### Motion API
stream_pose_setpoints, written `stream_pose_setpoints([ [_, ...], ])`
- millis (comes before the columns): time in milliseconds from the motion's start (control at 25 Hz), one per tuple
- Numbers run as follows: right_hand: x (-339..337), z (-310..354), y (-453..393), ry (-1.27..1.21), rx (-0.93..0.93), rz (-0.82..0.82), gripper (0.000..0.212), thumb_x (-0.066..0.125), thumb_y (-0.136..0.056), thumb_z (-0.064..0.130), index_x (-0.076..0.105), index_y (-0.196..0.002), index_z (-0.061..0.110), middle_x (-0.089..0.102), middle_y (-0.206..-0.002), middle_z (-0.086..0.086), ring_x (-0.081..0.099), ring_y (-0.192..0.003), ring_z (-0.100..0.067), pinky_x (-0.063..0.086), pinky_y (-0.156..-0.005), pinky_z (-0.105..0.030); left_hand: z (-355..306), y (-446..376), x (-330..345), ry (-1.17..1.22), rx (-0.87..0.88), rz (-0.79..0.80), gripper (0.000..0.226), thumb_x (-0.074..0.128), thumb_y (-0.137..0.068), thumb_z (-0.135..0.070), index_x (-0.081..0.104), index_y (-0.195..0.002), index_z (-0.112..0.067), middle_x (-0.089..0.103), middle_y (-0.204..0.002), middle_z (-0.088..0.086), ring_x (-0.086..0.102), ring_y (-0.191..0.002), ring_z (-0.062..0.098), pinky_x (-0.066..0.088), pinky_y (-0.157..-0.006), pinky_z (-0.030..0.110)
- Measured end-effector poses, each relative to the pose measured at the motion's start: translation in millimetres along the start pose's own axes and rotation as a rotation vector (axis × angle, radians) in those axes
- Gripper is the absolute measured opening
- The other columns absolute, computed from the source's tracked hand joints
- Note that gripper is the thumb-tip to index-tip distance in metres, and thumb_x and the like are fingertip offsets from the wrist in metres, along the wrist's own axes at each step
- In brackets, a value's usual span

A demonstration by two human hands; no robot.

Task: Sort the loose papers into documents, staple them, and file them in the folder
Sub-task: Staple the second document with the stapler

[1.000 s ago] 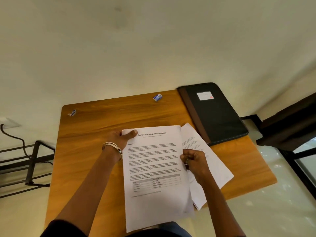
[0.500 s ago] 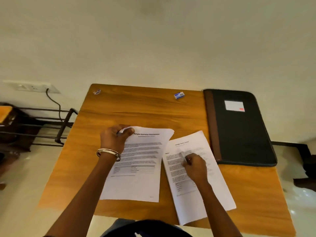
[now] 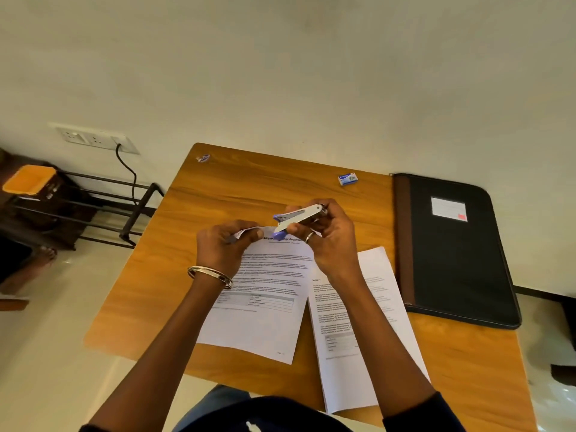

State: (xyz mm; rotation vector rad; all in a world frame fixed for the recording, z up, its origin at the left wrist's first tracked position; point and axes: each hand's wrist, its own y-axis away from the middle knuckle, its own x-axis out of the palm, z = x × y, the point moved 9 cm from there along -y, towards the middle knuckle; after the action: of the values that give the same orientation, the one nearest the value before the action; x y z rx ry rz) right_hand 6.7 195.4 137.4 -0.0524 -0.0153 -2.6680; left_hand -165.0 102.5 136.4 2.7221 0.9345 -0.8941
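- Papers: a white printed document with a bold heading and a small table [image 3: 265, 294] lies on the left-centre of the orange-brown wooden table [image 3: 237, 194], its top left corner lifted off the wood.
- The left hand [image 3: 223, 247], with a thin metal bangle [image 3: 209, 275] on its wrist, pinches that raised corner between thumb and curled fingers.
- The right hand [image 3: 327, 241], a ring on one finger, grips a small white and blue stapler [image 3: 299, 219] above the top edge of the document; the stapler's blue nose points toward the pinched corner, just beside the left thumb, and its mouth looks parted.
- A second white printed sheet [image 3: 367, 332] lies flat just to the right of the first, partly under the right forearm, its edge near the first document.
- A closed black folder with a brown spine strip and a white label [image 3: 452, 254] lies at the right end of the table, apart from both papers.
- A small blue and white staple box [image 3: 348, 178] sits near the far edge of the table, and a tiny blue and white scrap [image 3: 204, 158] lies at the far left corner.
- Beyond the table: a white wall socket strip [image 3: 93, 138] with a black cable, and a dark metal rack [image 3: 93, 210] at the left.
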Motion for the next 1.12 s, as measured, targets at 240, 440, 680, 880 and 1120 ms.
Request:
stream_pose_setpoints([
  [240,30.2,0.0,-4.2,0.151,0.007,0.082,0.037,0.08,-0.071,0.019,0.057,-0.1,0.018,0.073,-0.101,-0.005,0.069,-0.097,-0.019,0.052,-0.091,-0.05,-8.1,-10.0,-21.4,-0.086,0.209,-0.016,0.015,0.075,-0.074,-0.014,0.075,-0.09,-0.016,0.07,-0.089,0.003,0.061,-0.077,0.015,0.047,-0.057,0.02],
  [440,52.3,18.3,-13.9,0.229,-0.034,0.145,0.037,0.08,-0.073,0.02,0.056,-0.101,0.021,0.071,-0.099,-0.002,0.068,-0.098,-0.016,0.054,-0.09,-0.042,-15.0,-21.8,-35.8,-0.067,0.275,0.032,0.015,0.073,-0.075,-0.011,0.075,-0.09,-0.013,0.071,-0.088,0.005,0.056,-0.073,0.009,0.04,-0.058,0.011],
  [680,73.7,18.4,-25.0,0.203,-0.019,0.106,0.034,0.077,-0.076,0.005,0.057,-0.099,0.019,0.071,-0.092,-0.004,0.07,-0.09,-0.021,0.057,-0.083,-0.045,-13.8,-33.4,-51.2,0.021,0.257,0.067,0.017,0.073,-0.075,-0.012,0.075,-0.092,-0.017,0.072,-0.089,0.003,0.06,-0.073,0.014,0.047,-0.059,0.019],
  [880,86.4,15.9,-24.9,0.21,-0.04,0.028,0.032,0.074,-0.079,0.005,0.056,-0.1,0.021,0.069,-0.096,-0.009,0.069,-0.092,-0.024,0.057,-0.08,-0.048,-1.0,-43.3,-58.1,0.125,0.163,0.197,0.028,0.076,-0.072,-0.015,0.07,-0.098,-0.021,0.07,-0.096,0.002,0.06,-0.081,0.011,0.048,-0.063,0.012],
  [1120,88.7,16.6,-22.3,0.231,-0.045,-0.054,0.029,0.074,-0.079,0.005,0.056,-0.098,0.017,0.069,-0.091,-0.006,0.069,-0.088,-0.022,0.059,-0.079,-0.043,13.3,-34.5,-43.6,0.033,0.003,0.354,0.031,0.082,-0.065,-0.026,0.068,-0.093,-0.021,0.061,-0.072,-0.008,0.052,-0.062,0.009,0.039,-0.049,0.014],
])
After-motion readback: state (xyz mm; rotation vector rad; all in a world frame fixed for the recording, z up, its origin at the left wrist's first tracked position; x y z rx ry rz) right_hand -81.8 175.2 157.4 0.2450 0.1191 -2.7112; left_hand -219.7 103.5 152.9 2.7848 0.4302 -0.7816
